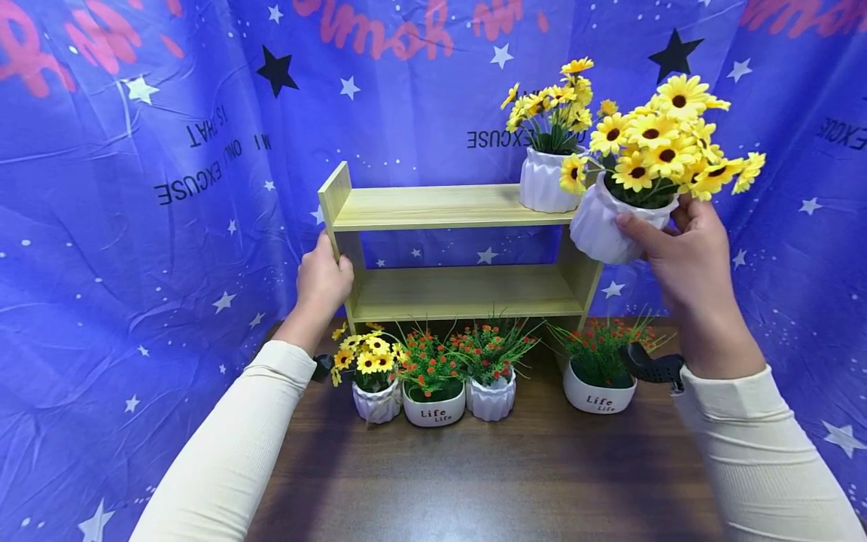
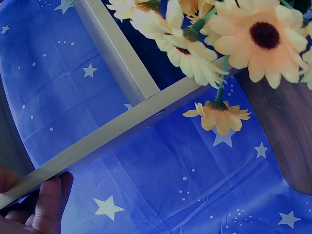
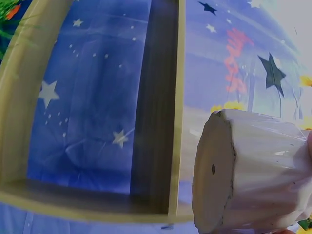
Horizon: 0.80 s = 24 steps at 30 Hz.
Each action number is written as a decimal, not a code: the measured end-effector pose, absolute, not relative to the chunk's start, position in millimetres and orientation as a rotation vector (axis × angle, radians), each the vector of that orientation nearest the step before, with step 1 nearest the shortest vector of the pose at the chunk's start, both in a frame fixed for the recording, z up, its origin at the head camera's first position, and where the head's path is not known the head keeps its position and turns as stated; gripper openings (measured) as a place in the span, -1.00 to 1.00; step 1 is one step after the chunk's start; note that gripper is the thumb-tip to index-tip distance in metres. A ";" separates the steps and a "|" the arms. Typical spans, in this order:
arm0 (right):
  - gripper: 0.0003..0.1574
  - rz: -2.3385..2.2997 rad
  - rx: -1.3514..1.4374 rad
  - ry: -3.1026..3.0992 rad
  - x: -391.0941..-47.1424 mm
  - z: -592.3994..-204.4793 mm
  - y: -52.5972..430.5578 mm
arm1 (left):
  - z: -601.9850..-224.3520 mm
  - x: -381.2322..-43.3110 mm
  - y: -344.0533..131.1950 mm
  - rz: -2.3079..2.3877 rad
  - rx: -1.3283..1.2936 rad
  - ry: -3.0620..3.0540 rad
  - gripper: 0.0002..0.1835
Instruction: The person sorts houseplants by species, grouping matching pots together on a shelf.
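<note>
My right hand (image 1: 701,260) grips a white ribbed pot of yellow daisies (image 1: 606,226), thumb on its near side, tilted in front of the right end of the wooden shelf (image 1: 433,211). In the right wrist view the held pot's underside (image 3: 213,170) shows a small hole, close beside the shelf's board. My left hand (image 1: 321,278) holds the shelf's left side panel, with thumb and fingers (image 2: 48,207) on either side of its edge in the left wrist view. Another white pot of yellow daisies (image 1: 547,181) stands on the top board, near the right end.
On the brown table (image 1: 474,474), before the shelf, stand a small daisy pot (image 1: 376,403), a white oval "Life" planter (image 1: 433,410) and a ribbed pot with red flowers (image 1: 491,399). Another "Life" planter (image 1: 599,391) sits to the right. Blue star-printed cloth (image 1: 420,113) hangs behind.
</note>
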State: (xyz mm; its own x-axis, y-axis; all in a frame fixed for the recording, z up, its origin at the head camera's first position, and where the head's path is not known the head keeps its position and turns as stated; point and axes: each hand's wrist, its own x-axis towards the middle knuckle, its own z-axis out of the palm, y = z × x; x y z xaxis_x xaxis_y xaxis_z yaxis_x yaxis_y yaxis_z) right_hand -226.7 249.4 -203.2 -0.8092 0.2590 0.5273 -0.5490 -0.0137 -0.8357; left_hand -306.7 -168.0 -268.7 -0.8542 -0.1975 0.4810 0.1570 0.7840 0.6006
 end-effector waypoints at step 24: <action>-0.19 1.785 0.349 -2.048 -254.2 -173.3 173.5 | -267.2 -310.0 -169.1 -0.820 0.011 -2.408 -0.56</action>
